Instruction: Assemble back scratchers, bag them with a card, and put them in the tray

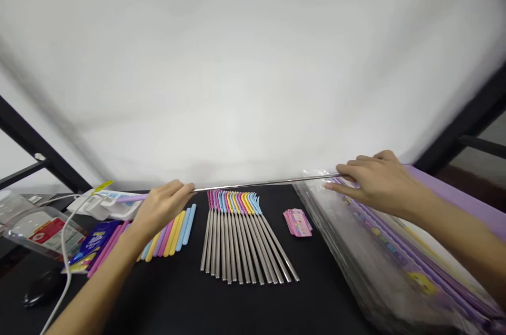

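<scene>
Black tabletop (177, 293) is carrying slick, crinkled clear bags (343, 250) at right. Slim, shiny rod (264, 183) is running left to right beyond fanned steel sticks (237, 245). My left hand (164, 203) is gripping it, fingers curled; my right hand (373, 176), thumb apart, is meeting its right end, hold unclear.

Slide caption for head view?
A thin metallic rod runs from left hand to right hand; colour-tipped metal sticks lie fanned on the table.

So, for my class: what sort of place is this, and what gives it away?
Probably an indoor workstation, perhaps a desk at home, though the room is mostly hidden. The signs: a black tabletop, metal rods with coloured ends laid side by side, and stacked clear plastic sleeves.
</scene>
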The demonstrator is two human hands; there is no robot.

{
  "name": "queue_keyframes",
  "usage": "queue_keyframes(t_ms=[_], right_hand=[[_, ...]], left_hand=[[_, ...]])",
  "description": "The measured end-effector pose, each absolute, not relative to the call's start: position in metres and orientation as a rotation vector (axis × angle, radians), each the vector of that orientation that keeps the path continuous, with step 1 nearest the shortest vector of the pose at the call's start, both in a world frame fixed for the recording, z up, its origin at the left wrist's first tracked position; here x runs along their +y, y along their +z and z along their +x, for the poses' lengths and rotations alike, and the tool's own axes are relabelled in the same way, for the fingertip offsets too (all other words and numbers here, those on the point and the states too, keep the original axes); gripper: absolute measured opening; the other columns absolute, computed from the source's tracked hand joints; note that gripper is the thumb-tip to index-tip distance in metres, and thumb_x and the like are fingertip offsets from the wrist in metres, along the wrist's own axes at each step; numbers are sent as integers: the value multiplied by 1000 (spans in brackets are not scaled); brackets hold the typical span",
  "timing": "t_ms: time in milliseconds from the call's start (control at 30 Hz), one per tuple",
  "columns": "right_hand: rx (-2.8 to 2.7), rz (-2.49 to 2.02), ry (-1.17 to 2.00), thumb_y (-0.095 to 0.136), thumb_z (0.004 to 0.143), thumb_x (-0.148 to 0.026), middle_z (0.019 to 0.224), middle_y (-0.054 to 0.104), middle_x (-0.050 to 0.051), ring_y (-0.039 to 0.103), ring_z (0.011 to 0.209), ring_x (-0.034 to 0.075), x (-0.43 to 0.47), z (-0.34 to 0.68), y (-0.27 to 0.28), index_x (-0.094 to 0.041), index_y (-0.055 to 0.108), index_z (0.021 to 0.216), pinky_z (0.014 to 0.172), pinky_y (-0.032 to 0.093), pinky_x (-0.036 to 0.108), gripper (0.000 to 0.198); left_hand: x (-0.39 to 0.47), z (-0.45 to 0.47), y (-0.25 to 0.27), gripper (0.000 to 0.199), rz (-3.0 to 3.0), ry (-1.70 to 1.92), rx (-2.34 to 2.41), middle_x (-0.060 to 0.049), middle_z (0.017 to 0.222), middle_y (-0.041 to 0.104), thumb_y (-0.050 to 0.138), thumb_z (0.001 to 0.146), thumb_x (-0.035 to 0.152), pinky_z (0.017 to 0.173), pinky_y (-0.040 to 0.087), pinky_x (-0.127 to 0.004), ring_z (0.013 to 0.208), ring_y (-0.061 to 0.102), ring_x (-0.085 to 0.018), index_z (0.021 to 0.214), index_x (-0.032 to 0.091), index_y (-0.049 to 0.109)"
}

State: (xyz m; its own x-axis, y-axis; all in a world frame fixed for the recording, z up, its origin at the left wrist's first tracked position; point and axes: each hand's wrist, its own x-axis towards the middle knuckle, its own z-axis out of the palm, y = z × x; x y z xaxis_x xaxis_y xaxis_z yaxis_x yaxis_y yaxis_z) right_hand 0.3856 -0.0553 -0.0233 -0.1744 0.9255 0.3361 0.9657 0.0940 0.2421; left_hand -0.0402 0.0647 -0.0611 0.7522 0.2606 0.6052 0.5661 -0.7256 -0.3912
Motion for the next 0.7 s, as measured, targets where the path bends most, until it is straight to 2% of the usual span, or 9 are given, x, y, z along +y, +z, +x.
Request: queue_keyframes(t_ms=[100,200,267,367,467,600,700], right_hand=[[-2164,-2087,-544,47,90,-58,68,61,5,56,78,27,-58,409,-29,-22,56,70,66,25,35,42],[-2082,-2151,-453,48,91,-47,68,60,7,54,76,26,-57,397,-39,-21,52,69,62,28,32,35],[-2019,-2152,-454,48,90,-36,66,60,6,53,71,24,-55,370,-44,-21,48,67,61,29,32,28],[-2034,-1996,-530,47,87,-21,71,62,7,55,78,24,-52,315,-48,-20,49,69,64,31,32,18],[-2103,-1896,-453,48,86,-18,74,63,6,55,79,22,-46,278,-48,-20,50,69,68,32,32,17],[-2005,-2000,-375,50,82,-19,67,60,5,53,71,20,-38,293,-41,-21,43,63,62,31,30,20],[-1910,-2099,-412,51,80,-20,62,56,4,49,67,20,-34,315,-37,-22,39,60,58,27,30,23]], left_hand=[[74,-66,-59,15,-2372,-635,-664,-1,70,59,45,98,24,58,40,-26,61,55,-13,101,19,59],[72,-60,-60,15,-2362,-676,-658,-1,71,61,46,98,23,58,40,-26,60,56,-14,106,18,58],[64,-39,-63,16,-2394,-699,-634,-2,73,63,45,98,19,57,40,-25,61,58,-14,108,17,57],[45,5,-70,18,-2438,-694,-577,-2,73,64,45,95,12,56,41,-25,65,61,-16,108,16,57],[29,38,-72,24,-2431,-681,-558,-3,74,65,46,93,9,52,40,-25,66,62,-17,115,13,55],[30,29,-65,19,-2447,-650,-583,0,69,65,45,99,25,53,38,-25,61,63,-16,111,17,57],[40,6,-64,24,-2422,-670,-639,1,66,64,39,101,32,51,34,-26,56,62,-15,103,17,58]])
